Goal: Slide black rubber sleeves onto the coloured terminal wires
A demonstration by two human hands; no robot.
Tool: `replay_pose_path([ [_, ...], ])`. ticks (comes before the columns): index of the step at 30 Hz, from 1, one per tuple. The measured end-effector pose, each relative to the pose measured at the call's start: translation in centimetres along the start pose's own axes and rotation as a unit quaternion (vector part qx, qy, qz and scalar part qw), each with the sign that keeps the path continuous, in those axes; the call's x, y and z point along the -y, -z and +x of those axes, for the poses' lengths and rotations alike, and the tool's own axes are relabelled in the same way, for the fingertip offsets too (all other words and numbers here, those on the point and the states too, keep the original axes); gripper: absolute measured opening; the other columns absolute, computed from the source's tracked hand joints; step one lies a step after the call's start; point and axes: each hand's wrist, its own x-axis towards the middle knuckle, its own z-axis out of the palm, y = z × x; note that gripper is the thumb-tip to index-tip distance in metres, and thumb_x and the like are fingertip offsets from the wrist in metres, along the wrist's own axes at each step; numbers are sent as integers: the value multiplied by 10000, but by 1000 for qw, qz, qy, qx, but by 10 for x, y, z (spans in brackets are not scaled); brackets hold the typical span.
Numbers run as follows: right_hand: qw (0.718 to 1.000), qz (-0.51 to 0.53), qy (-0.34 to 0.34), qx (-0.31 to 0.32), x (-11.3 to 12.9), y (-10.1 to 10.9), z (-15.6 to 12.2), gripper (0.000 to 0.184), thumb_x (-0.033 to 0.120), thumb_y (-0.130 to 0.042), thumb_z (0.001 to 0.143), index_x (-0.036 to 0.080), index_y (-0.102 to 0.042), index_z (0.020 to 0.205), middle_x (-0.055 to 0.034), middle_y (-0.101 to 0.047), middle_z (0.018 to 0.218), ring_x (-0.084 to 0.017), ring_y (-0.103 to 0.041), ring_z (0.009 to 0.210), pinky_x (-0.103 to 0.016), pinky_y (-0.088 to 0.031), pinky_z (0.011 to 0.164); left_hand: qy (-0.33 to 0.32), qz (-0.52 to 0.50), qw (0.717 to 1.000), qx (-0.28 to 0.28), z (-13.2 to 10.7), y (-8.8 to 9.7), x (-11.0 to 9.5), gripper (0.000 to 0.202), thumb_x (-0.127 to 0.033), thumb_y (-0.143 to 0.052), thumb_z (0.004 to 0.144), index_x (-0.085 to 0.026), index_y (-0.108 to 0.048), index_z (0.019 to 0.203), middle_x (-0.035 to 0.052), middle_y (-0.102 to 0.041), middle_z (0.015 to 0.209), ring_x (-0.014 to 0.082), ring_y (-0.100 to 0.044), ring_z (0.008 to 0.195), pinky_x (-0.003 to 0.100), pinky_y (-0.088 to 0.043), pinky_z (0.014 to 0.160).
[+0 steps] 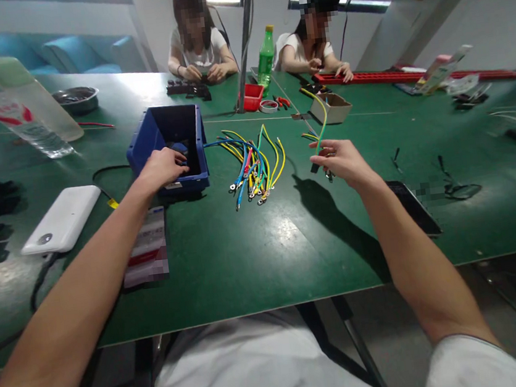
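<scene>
My left hand (pixel 164 167) reaches into a blue plastic bin (pixel 141 148), its thumb and fingers apart beside a dark blue item (pixel 180 147) that I cannot make out. My right hand (pixel 338 158) is closed on a yellow-green wire (pixel 323 118), which curves up above the fingers; a black piece shows below them. Between the hands, on the green table (pixel 247 263), lies a loose pile of yellow, blue and red wires (pixel 255 166) with metal ring terminals at their near ends. A few wire ends show near my right hand, partly hidden by it.
At left are a white power bank (pixel 63 219), a phone (pixel 146 250) and water bottles (pixel 25 114). A dark tablet-like device (pixel 413 207) lies by my right forearm. Beyond stand a small box (pixel 332 108), a red bin (pixel 252 96) and a green bottle (pixel 266 59). Two people work opposite.
</scene>
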Motion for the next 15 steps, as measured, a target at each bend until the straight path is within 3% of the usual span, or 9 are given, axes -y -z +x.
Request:
replay_pose_path([
  [4,996,-74,-25,-39,-21,19,11,474,301,-728,681,138,-670,1123,3,-570,667,-118,-507,542,-254,-427,513,24,-12,999,29,0,5,-4,368,-216,-736,681,-154,-742,1044,72,-756,1011,231,-697,939,265,-551,815],
  [15,954,-275,-100,-71,-42,35,20,517,294,-728,687,88,-658,1156,-125,-714,884,-266,-679,850,-374,-514,798,5,31,999,-34,-1,-1,-1,373,-196,-622,755,-163,-715,1114,89,-725,1100,251,-659,1010,326,-520,912],
])
